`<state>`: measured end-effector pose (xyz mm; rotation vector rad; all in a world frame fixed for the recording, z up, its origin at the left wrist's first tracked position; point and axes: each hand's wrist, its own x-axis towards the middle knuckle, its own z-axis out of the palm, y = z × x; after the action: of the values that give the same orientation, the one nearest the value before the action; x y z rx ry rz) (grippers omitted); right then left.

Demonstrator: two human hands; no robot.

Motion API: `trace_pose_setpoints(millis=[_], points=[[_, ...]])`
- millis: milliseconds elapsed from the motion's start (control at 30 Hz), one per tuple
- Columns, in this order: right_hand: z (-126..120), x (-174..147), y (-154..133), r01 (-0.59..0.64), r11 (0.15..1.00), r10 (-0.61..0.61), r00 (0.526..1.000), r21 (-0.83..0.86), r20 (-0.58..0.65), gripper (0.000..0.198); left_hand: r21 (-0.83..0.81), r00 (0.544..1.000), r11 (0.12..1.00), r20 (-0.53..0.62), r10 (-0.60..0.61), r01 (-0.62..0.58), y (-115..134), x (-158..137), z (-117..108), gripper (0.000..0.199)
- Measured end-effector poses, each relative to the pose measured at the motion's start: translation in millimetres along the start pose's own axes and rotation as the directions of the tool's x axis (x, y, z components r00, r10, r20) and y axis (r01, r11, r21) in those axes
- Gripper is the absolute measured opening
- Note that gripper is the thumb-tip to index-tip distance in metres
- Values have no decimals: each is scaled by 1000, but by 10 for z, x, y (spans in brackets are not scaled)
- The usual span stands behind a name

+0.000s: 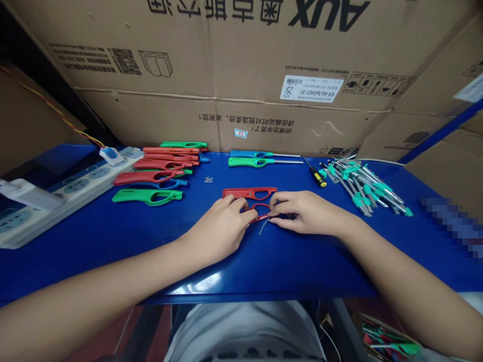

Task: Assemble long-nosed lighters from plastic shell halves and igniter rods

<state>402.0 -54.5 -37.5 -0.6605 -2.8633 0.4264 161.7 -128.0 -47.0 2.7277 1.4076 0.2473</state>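
My left hand (225,223) grips a red lighter casing half (260,207), its fingers curled over the handle end and hiding much of it. At the casing's other end, the fingertips of my right hand (302,213) are pinched together. A thin grey wire (263,227) runs down from those fingertips towards the table; its upper end is hidden. Just behind both hands lies another red casing half (247,193), inner side up, with a trigger-guard loop at its right.
Several coloured casings (151,196) lie by a white power strip (75,191). Farther back are blue (249,154) and green (247,162) lighters with metal rods, a screwdriver (317,176) and a pile of metal tubes (366,186). A cardboard wall (151,110) stands behind.
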Motion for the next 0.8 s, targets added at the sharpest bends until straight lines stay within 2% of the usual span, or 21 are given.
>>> trace_pose_setpoints(millis=[467, 700, 800], points=[[1, 6, 15, 0, 1000, 0, 1000, 6, -7, 22, 32, 1000, 999, -14, -6, 6, 8, -7, -32, 29], [8, 25, -47, 10, 996, -10, 1000, -86, 0, 23, 47, 1000, 999, 8, 7, -7, -43, 26, -25, 30], [-3, 20, -39, 5, 998, -6, 1000, -66, -13, 23, 34, 1000, 999, -10, 27, -26, -78, 36, -13, 30]])
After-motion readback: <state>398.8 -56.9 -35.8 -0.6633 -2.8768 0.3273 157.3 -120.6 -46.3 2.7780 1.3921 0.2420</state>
